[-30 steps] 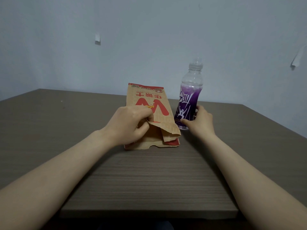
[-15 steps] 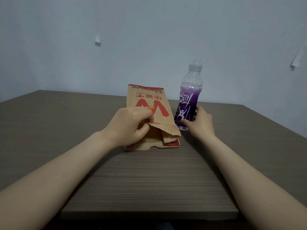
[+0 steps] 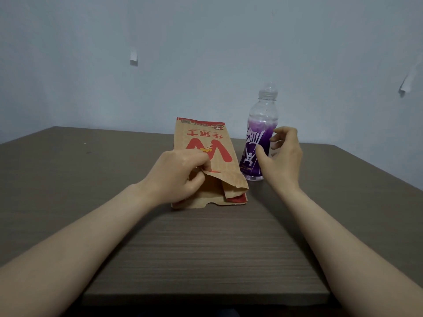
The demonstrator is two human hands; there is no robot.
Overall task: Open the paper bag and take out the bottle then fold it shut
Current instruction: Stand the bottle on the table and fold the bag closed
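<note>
**Bottle out, bag flat: fold-shut step pending**

The bottle [image 3: 258, 143] stands upright on the table [image 3: 206, 252], toward the far edge, just beside the right side of the paper bag [image 3: 206, 156]. My right hand [image 3: 280, 156] is next to it with fingers [image 3: 280, 133] spread and curled loosely, gripping nothing; whether the thumb brushes the label I cannot tell.

The bag lies flat near the table's middle, print up, mouth toward me. My left hand [image 3: 176, 175] pinches the upper flap of the mouth at its left side, the fingers closed on the paper.

Handling judgement: the bag is thin kraft paper, light, creases readily and tears at the ragged mouth edge if pulled hard. It looks empty now, so it should slide unless pinned. Best hold: both corners of the open end, folding the mouth away from me and pressing the crease flat against the table.

The bottle is partly filled and tall; a knock could tip it.
</note>
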